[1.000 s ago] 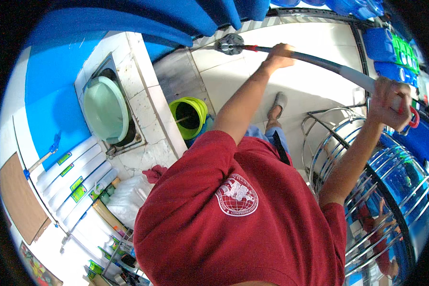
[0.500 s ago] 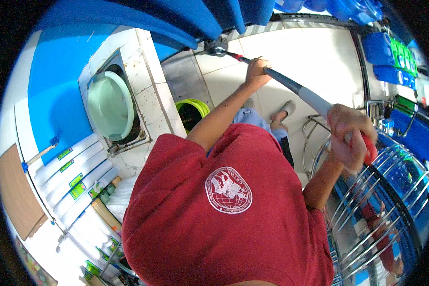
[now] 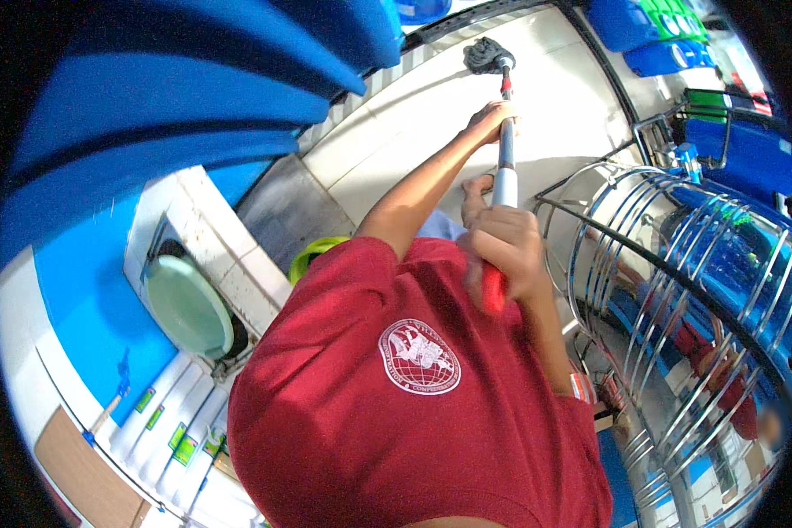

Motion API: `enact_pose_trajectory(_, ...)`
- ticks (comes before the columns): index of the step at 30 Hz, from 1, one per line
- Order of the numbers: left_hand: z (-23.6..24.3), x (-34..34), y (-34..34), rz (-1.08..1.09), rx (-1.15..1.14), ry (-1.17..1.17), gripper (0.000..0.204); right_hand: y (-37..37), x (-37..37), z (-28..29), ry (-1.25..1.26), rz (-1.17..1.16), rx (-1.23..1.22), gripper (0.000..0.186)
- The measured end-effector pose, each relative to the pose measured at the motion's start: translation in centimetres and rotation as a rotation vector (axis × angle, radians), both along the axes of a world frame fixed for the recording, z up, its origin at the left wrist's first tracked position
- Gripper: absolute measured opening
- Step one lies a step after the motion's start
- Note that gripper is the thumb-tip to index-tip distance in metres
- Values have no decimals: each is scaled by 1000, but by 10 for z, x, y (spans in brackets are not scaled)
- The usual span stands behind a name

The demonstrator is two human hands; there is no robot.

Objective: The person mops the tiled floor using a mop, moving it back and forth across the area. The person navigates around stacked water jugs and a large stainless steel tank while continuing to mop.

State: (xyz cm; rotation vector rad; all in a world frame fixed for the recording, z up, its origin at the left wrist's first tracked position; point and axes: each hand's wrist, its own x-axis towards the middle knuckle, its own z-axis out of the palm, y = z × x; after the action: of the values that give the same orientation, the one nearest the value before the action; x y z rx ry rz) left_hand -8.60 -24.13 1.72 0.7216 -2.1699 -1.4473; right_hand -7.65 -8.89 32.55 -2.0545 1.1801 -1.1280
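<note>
A mop with a grey and white pole [image 3: 505,187] stretches away from me over the pale tiled floor [image 3: 396,136]. My left hand [image 3: 491,121] is closed round the lower part of the pole, just above a red joint. Closer to my body, my right hand [image 3: 509,246] grips the top end, where a red handle end [image 3: 494,290] sticks out below the fingers; this hand is a little blurred. At the far end the dark stringy mop head [image 3: 486,56] lies on the floor by the black-edged shelf base.
Blue curtains [image 3: 176,114] hang at the far left. A pale green basin [image 3: 185,304] sits in a tiled counter, with a yellow-green bucket [image 3: 304,257] beside it. On the right stand a chrome wire rack [image 3: 620,255] and blue containers [image 3: 620,25].
The mop head has swung from beside the curtain to the right across the floor. My right hand has moved left, toward my body, and the pole now points nearly straight ahead.
</note>
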Motion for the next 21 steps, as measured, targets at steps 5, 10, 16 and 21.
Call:
enact_pose_trajectory(5,-25,-100,-31,102,738,-258,34,-26,-76,-83,57,-288,-86,17)
enact_pose_trajectory(10,1,-153,-43,-214,-131,-212,59,-47,-171,-142,-97,-671,-169,10)
enact_pose_trajectory(16,66,-199,-67,-124,-112,-142,59,-96,-244,-110,-89,-644,-35,8)
enact_pose_trajectory(21,123,-235,-100,-135,-352,276,39,-103,-279,19,-103,-612,113,14)
